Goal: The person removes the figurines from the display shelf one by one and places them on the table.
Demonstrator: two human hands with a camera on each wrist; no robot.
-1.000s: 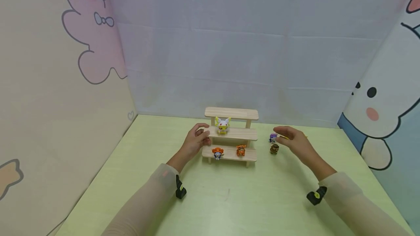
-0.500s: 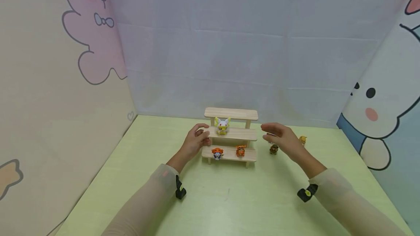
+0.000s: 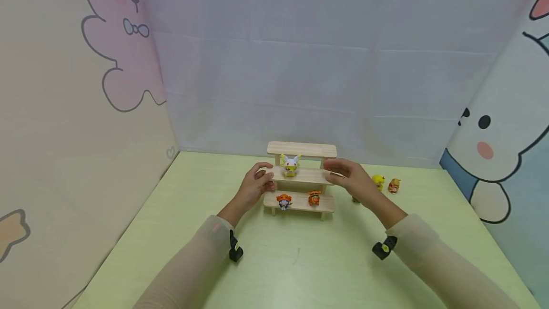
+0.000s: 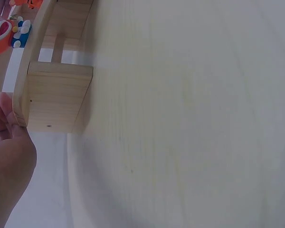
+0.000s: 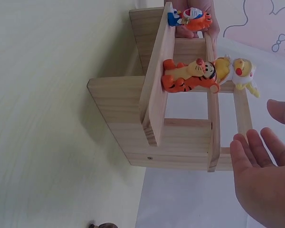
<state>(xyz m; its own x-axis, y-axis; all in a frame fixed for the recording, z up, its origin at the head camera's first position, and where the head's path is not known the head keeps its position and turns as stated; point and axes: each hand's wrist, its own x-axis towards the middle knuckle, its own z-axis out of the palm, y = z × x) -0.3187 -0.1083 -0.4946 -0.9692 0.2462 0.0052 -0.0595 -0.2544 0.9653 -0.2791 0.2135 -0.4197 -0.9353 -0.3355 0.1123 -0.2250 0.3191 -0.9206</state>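
A three-tier wooden display shelf (image 3: pixel 302 149) stands on the table. My left hand (image 3: pixel 256 182) grips the left end of its middle tier, fingers curled at the edge. On that tier sits a white and yellow figurine (image 3: pixel 290 165). The lowest tier bears an orange, blue and white figurine (image 3: pixel 284 201) on the left and an orange tiger figurine (image 5: pixel 187 76) towards the right. Over the right end of the middle tier is my right hand (image 3: pixel 349 178); in the right wrist view its thumb and fingers (image 5: pixel 261 149) stand apart with nothing between them.
Two yellowish figurines, one bright yellow (image 3: pixel 378 181) and one yellow and red (image 3: pixel 393 185), stand on the table right of the shelf. A brown figurine (image 3: pixel 355 200) is mostly hidden by my right hand. Printed cloth walls (image 3: pixel 266 70) enclose the table (image 3: pixel 274 261).
My right hand has moved left from above the loose figurines to the shelf's right end, uncovering two yellowish figurines and covering the purple one. The left hand has stayed at the shelf.
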